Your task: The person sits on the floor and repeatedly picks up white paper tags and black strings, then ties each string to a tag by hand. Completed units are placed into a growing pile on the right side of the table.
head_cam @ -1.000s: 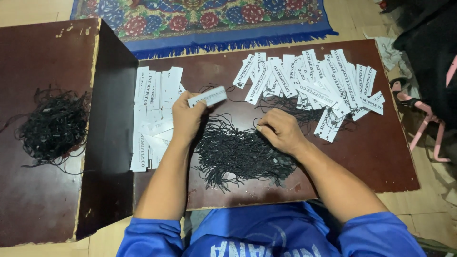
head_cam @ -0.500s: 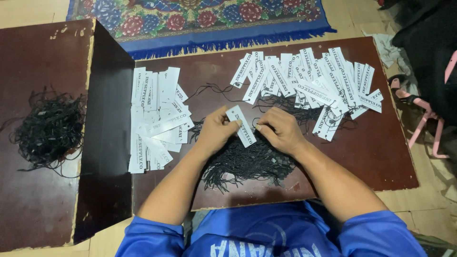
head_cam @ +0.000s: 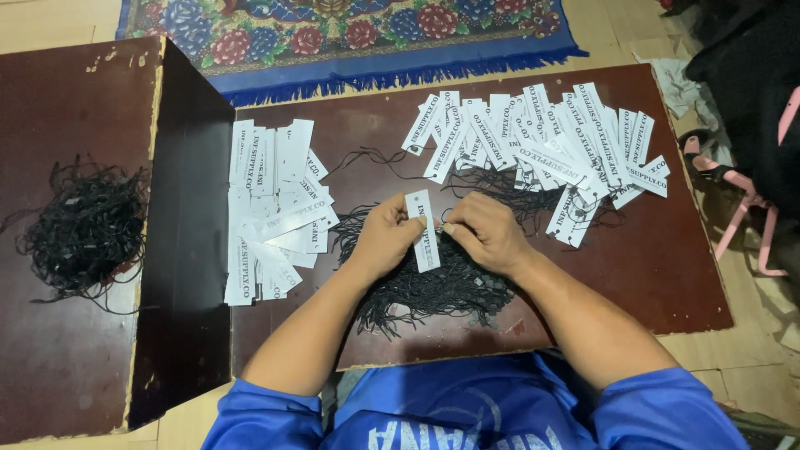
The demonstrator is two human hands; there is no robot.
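Threading step: left hand (head_cam: 385, 237) pinches 1 white tag (head_cam: 423, 231), right hand (head_cam: 487, 233) fingers closed at its edge, seemingly on a black string (head_cam: 433, 287). Next needs steady aim.

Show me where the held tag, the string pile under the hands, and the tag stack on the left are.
Held tag (head_cam: 425, 237), head view, middle of the white strip.
String pile (head_cam: 433, 292), head view, dark centre below the hands.
Tag stack (head_cam: 271, 208), head view, middle of the stack.
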